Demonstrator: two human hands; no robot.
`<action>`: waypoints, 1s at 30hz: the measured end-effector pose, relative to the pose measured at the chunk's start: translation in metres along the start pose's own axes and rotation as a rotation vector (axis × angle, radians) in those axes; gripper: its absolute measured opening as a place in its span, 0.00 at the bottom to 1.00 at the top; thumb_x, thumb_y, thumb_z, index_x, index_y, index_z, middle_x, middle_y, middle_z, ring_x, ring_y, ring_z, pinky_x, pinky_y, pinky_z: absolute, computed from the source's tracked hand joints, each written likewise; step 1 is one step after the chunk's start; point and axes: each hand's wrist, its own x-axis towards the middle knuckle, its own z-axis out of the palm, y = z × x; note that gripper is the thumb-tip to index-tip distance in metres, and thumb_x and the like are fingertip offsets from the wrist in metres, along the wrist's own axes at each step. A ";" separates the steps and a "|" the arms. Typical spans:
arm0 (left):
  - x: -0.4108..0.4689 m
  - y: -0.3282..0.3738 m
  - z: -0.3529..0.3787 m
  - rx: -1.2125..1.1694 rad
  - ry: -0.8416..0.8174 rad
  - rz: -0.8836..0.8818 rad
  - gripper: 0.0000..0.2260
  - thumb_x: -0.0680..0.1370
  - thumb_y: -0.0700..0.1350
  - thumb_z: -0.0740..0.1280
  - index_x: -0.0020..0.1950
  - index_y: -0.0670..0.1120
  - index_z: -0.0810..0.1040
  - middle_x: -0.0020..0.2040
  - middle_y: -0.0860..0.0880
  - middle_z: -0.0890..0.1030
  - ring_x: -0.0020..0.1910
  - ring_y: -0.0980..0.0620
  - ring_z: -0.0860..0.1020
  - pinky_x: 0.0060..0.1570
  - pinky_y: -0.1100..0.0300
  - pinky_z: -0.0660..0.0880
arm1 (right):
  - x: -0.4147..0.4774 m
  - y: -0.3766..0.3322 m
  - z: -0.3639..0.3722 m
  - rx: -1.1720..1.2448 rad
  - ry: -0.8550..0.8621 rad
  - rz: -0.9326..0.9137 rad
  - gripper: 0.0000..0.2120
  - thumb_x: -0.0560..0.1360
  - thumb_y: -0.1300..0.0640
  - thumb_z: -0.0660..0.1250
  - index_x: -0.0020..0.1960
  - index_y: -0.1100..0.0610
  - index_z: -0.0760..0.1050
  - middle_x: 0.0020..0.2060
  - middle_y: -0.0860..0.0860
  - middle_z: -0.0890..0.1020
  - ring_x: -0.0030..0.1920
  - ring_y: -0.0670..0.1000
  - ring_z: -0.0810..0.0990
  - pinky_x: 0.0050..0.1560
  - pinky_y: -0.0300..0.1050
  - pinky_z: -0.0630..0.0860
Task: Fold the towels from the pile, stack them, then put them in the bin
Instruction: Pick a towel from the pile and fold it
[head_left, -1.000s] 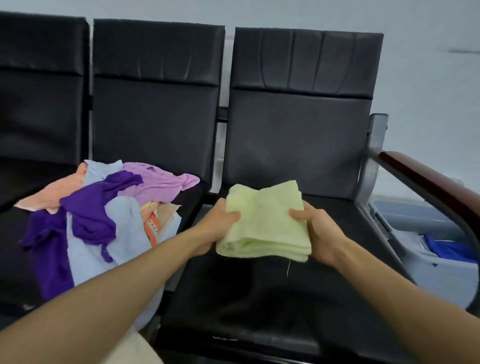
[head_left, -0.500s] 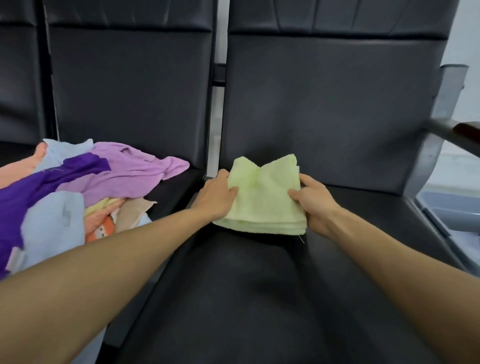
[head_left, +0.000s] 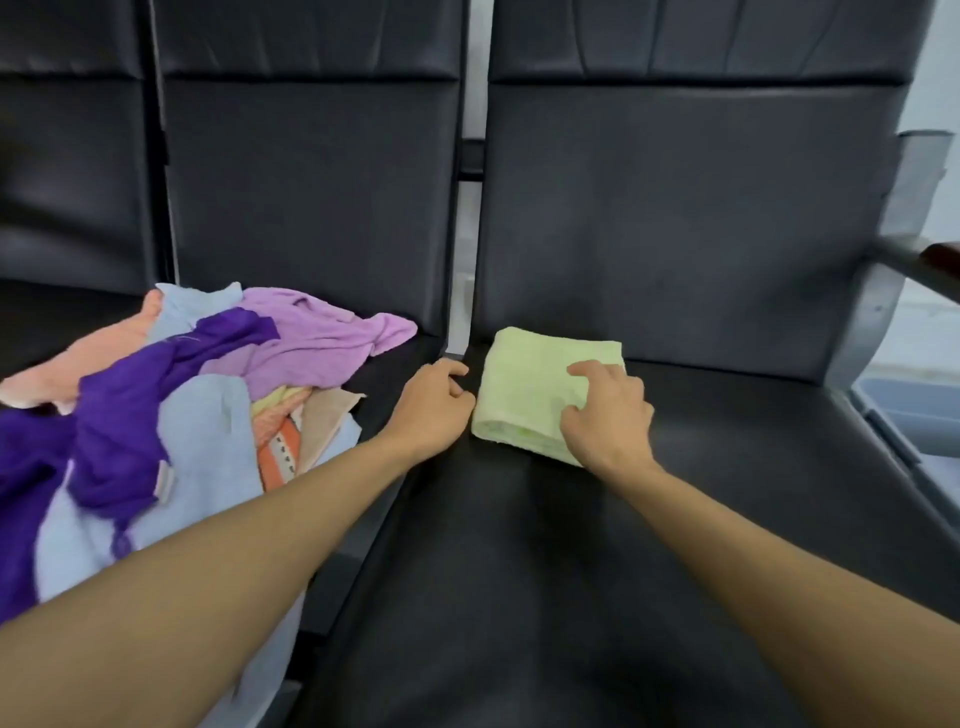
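A folded light green towel (head_left: 530, 382) lies flat at the back left of the right-hand black seat (head_left: 597, 545). My right hand (head_left: 605, 410) rests on top of its right half with relaxed fingers. My left hand (head_left: 431, 402) sits just left of the towel, fingers loosely curled, holding nothing. The pile of unfolded towels (head_left: 171, 410) in purple, lilac, light blue, peach and orange covers the seat to the left. A corner of the grey bin (head_left: 906, 410) shows at the right edge.
Black padded backrests (head_left: 675, 208) rise behind both seats. A grey metal armrest support (head_left: 867, 312) with a dark wooden armrest (head_left: 943, 262) stands between the right seat and the bin. A narrow gap separates the two seats.
The green towel went from held up in both hands to lying flat on the seat. My left hand let go and slid off to the left; my right hand now rests on top.
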 end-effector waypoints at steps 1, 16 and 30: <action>-0.011 -0.002 -0.012 -0.013 0.008 -0.021 0.16 0.76 0.39 0.62 0.65 0.46 0.74 0.49 0.47 0.80 0.51 0.51 0.76 0.50 0.61 0.69 | -0.007 -0.010 0.001 0.000 -0.019 -0.031 0.25 0.73 0.66 0.59 0.69 0.54 0.68 0.67 0.52 0.70 0.69 0.55 0.63 0.68 0.52 0.59; -0.132 -0.069 -0.199 -0.278 0.444 -0.178 0.13 0.77 0.35 0.59 0.47 0.47 0.82 0.39 0.48 0.81 0.33 0.53 0.76 0.33 0.63 0.71 | -0.092 -0.181 0.034 0.137 -0.467 -0.350 0.09 0.78 0.57 0.64 0.54 0.56 0.81 0.46 0.46 0.80 0.47 0.47 0.78 0.49 0.40 0.74; -0.135 -0.075 -0.206 -0.488 0.542 -0.273 0.14 0.78 0.35 0.58 0.56 0.46 0.80 0.49 0.53 0.79 0.46 0.57 0.75 0.45 0.62 0.73 | -0.107 -0.239 0.104 0.520 -0.425 -0.154 0.07 0.76 0.60 0.69 0.39 0.57 0.76 0.36 0.51 0.78 0.39 0.50 0.75 0.43 0.45 0.72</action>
